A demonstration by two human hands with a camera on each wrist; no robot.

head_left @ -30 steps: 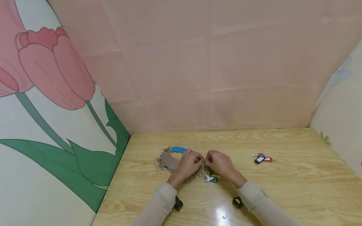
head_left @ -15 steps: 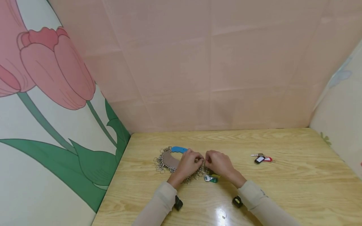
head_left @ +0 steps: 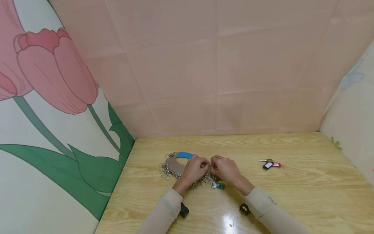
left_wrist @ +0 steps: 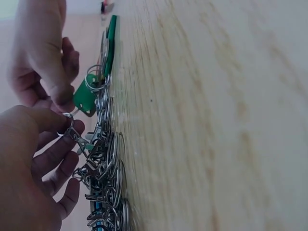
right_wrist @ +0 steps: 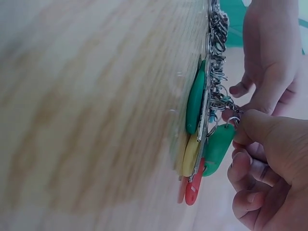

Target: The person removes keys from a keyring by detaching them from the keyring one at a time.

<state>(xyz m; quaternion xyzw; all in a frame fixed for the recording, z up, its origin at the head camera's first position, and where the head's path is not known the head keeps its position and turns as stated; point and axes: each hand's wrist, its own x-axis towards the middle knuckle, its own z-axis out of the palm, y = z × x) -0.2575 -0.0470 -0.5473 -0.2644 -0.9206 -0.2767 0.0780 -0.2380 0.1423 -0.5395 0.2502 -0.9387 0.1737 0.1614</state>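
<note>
In the head view my left hand [head_left: 193,169] and right hand [head_left: 225,169] meet fingertip to fingertip over the edge of a key holder with a grey-brown plate [head_left: 174,166], a blue handle [head_left: 184,155] and many metal rings and clasps. The left thumb and forefinger pinch a small metal key ring [left_wrist: 65,126] joined to a clasp. A green key tag [right_wrist: 220,147] hangs by its ring at the right fingertips, which pinch that ring. Under the hands lie another green key tag [right_wrist: 195,101] with a key [head_left: 214,184], and a yellow key tag [right_wrist: 191,155].
To the right on the wooden table [head_left: 306,188] lie a black key tag [head_left: 268,166], a red key tag [head_left: 276,164] and a key [head_left: 264,160]. A pink backdrop [head_left: 219,81] rises behind the table; a tulip-printed panel [head_left: 58,136] stands at the left.
Both hands stay almost in place, fingers working closely together. The right hand has shifted very slightly left. The key holder and the tags on the table have not moved.
</note>
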